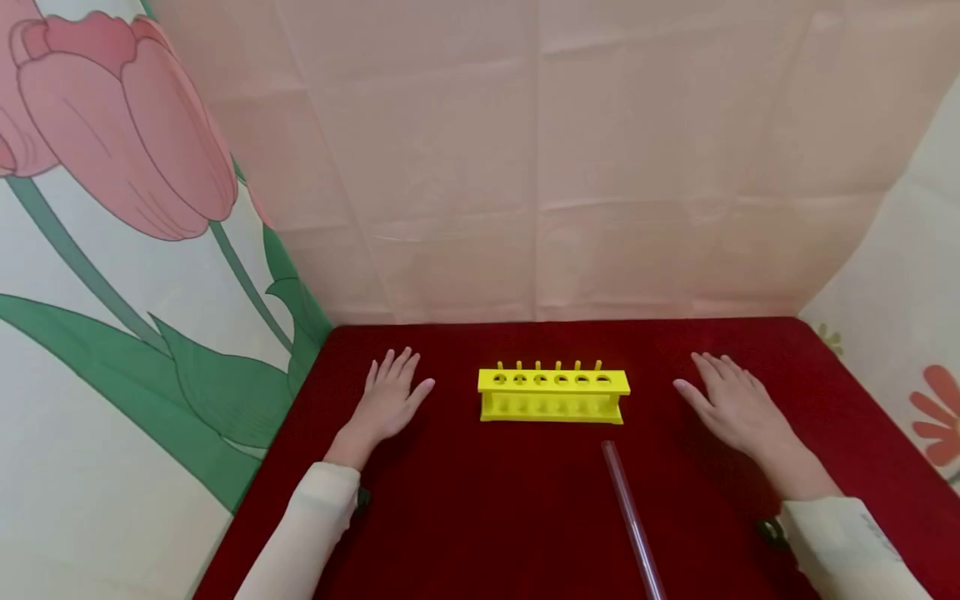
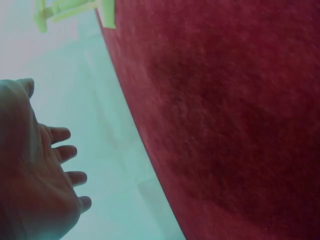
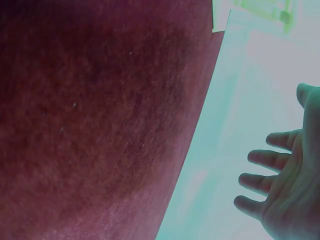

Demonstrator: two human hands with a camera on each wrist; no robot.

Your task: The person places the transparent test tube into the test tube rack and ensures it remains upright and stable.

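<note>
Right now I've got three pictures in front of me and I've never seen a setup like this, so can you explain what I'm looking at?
There's no machine here, just a person's bare left hand and right hand. The head picture comes from a camera worn on the head, looking forward and down. The two wrist pictures come from cameras worn on each wrist, showing that hand's palm side. On the dark red tabletop stands a yellow rack with six holes, between the hands. Nearer the person lies a clear tube. Neither hand holds anything; their fingers are extended.
</note>
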